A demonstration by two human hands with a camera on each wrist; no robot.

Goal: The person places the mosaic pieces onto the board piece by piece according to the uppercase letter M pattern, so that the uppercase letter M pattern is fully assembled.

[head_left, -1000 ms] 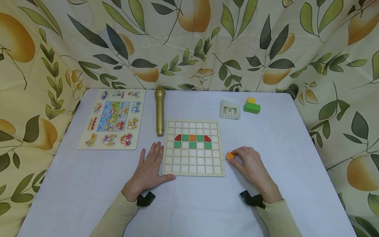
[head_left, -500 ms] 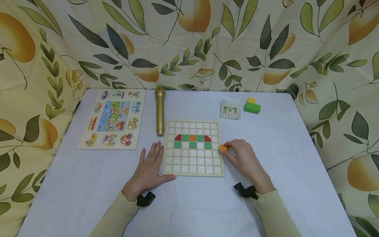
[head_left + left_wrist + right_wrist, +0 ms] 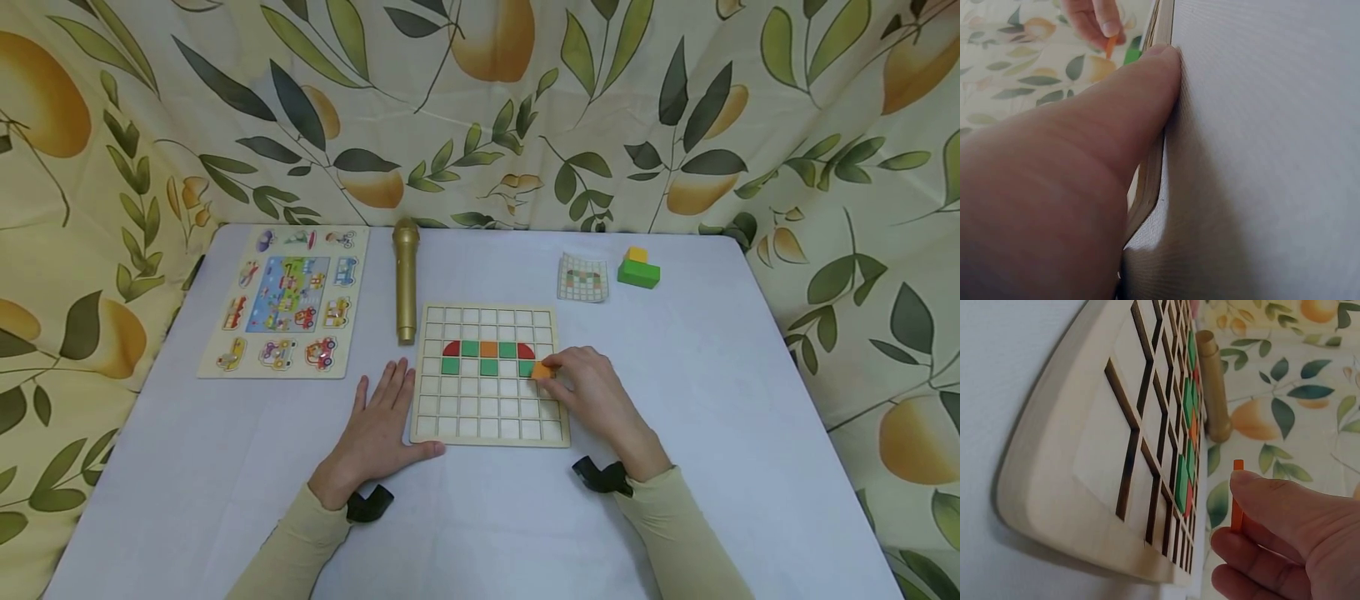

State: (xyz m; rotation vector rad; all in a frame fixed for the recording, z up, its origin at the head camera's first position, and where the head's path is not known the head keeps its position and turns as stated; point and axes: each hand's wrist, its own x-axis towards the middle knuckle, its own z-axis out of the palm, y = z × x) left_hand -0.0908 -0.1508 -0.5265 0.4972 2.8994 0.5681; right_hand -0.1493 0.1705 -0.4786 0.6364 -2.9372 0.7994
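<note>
A wooden grid board (image 3: pixel 489 439) lies on the table, holding green, red and orange tiles in two of its rows. My right hand (image 3: pixel 600 400) pinches an orange square tile (image 3: pixel 541 371) over the board's right side, near the green tile at the end of the lower row. In the right wrist view, thumb and fingers hold this thin tile (image 3: pixel 1237 515) on edge, raised above the grid. My left hand (image 3: pixel 375 433) lies spread at the board's left side. Its thumb (image 3: pixel 1129 106) rests along the front left corner of the board.
A gold microphone (image 3: pixel 405 283) stands behind the board's left corner, with a picture puzzle (image 3: pixel 212 354) farther left. At the back right are a small grid pattern card (image 3: pixel 582 278), a green block (image 3: pixel 638 273) and a yellow block (image 3: pixel 636 253).
My right hand has carried the orange tile leftward and slightly away from me, from beside the board to over its right columns. My left hand has stayed in place.
</note>
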